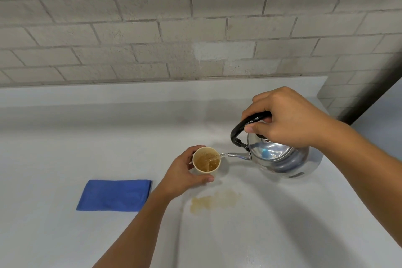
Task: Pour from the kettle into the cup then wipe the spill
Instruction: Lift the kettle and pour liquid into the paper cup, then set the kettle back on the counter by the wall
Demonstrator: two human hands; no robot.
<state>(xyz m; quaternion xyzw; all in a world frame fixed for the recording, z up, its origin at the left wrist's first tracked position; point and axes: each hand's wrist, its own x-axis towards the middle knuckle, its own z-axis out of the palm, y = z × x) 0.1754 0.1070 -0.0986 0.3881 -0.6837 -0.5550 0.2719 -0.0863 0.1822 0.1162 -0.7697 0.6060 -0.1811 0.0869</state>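
Note:
A shiny metal kettle point(282, 159) is tilted to the left, its spout over the rim of a small paper cup point(206, 161). A stream of brownish liquid runs from the spout into the cup, which holds brown liquid. My right hand point(287, 117) grips the kettle's black handle from above. My left hand point(185, 173) wraps around the cup's left and near side. On the counter just in front of the cup lies a brownish spill point(214, 201). A folded blue cloth point(115, 194) lies flat to the left of my left forearm.
The pale grey counter point(65, 148) runs back to a low ledge under a grey brick wall point(152, 28). At the far right the wall turns a corner with a dark vertical edge point(374, 93).

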